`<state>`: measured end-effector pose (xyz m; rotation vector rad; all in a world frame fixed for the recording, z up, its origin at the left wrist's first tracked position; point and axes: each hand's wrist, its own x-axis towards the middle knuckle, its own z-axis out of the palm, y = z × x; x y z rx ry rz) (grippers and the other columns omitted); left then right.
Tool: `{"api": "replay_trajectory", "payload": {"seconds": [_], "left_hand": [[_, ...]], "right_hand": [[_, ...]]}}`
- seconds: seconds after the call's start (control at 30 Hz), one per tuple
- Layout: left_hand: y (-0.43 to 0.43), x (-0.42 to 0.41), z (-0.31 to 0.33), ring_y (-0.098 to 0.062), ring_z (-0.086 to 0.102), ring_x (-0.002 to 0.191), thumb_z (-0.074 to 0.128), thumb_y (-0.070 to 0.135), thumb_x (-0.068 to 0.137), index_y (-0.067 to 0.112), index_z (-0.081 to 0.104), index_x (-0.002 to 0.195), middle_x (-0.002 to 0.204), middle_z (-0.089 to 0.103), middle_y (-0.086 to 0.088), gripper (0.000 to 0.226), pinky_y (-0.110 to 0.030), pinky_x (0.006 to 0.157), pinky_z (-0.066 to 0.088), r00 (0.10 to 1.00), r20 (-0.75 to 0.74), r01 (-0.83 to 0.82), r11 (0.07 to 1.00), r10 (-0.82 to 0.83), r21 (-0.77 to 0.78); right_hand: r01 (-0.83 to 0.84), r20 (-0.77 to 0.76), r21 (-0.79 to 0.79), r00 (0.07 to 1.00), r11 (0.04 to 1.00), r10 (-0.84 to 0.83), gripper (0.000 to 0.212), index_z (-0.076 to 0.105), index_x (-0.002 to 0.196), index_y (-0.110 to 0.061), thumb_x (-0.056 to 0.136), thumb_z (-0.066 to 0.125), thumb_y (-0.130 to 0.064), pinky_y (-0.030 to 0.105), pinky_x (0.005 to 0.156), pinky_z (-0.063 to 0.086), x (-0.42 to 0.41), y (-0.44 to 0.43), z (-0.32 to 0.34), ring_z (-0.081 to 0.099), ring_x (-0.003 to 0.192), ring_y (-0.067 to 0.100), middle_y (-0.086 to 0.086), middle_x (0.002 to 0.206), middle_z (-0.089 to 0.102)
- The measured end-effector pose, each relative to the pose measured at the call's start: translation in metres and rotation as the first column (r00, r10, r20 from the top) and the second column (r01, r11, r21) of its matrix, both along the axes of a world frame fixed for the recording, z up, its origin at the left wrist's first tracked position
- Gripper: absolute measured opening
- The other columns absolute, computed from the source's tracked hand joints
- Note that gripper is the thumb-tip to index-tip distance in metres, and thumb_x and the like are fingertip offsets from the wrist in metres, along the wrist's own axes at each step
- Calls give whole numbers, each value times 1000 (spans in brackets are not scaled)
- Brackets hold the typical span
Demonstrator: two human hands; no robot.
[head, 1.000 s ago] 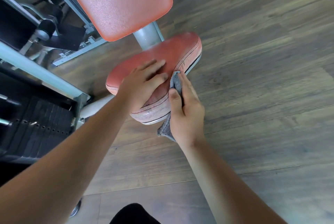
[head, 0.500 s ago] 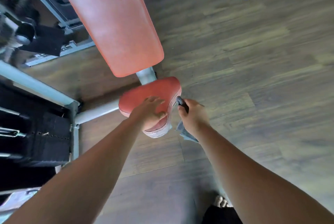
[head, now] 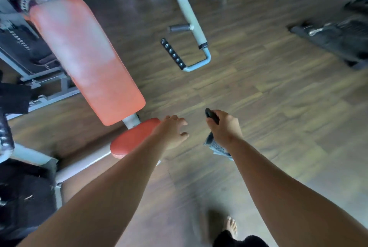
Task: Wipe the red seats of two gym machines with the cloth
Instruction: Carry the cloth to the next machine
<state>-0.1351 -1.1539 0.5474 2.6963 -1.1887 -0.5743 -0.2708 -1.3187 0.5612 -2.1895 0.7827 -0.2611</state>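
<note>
An arm (head: pixel 123 183) covers half the red seat (head: pixel 129 140) — the cloth (head: pixel 216 148) mostly hidden behind the right hand (head: pixel 226 128).

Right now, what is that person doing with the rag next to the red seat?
A person stands by a red seat. Their right hand grips a grey cloth, which hangs over the wooden floor, off the seat. Their left hand, fingers loose, hovers at the seat's end and holds nothing. No wiping is happening at this moment.

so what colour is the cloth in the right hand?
Grey-blue, faintly speckled. Head view shows the cloth hanging below the right hand.
</note>
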Motion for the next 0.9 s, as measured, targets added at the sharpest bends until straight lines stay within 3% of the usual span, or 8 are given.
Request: {"api": "replay_trajectory", "payload": {"seconds": [0.27,0.43,0.53,0.9], "left_hand": [[-170,0,33,-26,46,134,60,47,98,26,54,146,143,54,-3,53,-44,108,45,977,54,207,978,-207,4],[-296,15,50,-27,45,136,57,46,98,24,53,146,142,53,-4,52,-43,108,45,976,67,209,978,-209,3],[-362,31,62,-28,44,137,54,46,101,24,51,147,145,51,-6,52,-45,107,46,975,75,208,978,-209,19],[-537,214,65,-27,39,140,55,45,99,25,53,144,145,49,-3,50,-44,108,45,983,90,157,987,-158,15]], "right_hand": [[150,33,-32,988,988,-149,29,70,122,-21,96,60,-29,25,75,45,-29,-145,37,65,94,26,8,102,74],[124,-15,-70,992,990,-126,23,71,112,-20,95,60,-30,27,70,45,-12,-264,59,64,86,25,7,92,73],[108,-8,-84,994,991,-109,22,71,109,-19,94,61,-30,32,75,52,13,-327,73,66,89,26,7,92,74],[98,4,-81,995,992,-98,22,71,113,-22,95,62,-30,27,73,46,188,-504,77,63,88,21,3,95,73]]}}
